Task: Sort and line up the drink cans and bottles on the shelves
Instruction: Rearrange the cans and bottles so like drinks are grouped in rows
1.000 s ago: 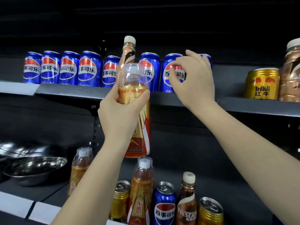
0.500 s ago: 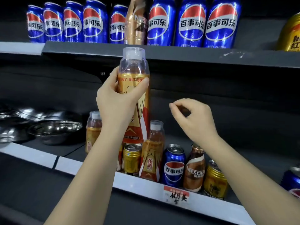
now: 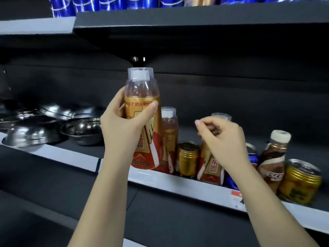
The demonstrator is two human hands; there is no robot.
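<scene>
My left hand (image 3: 122,125) grips a tall gold-and-red energy drink bottle (image 3: 142,111) with a clear cap, held upright in front of the lower shelf (image 3: 178,182). My right hand (image 3: 220,138) hovers over that shelf with fingers curled and empty, in front of a second gold-and-red bottle (image 3: 211,168). A third such bottle (image 3: 169,136) stands behind the held one. A small gold can (image 3: 187,158), a partly hidden blue Pepsi can (image 3: 252,155), a brown Nescafe bottle (image 3: 273,157) and a yellow-gold can (image 3: 300,182) stand along the shelf.
Steel bowls (image 3: 35,134) and several more (image 3: 83,129) fill the shelf's left part. The upper shelf (image 3: 195,18) overhangs, with blue Pepsi cans (image 3: 85,6) cut off at the top edge. A red price tag (image 3: 236,195) sits on the white shelf lip.
The view has dropped from the upper shelf to the lower one. My right hand came down from the Pepsi cans to just above the lower shelf's drinks. My left hand still holds the bottle.
</scene>
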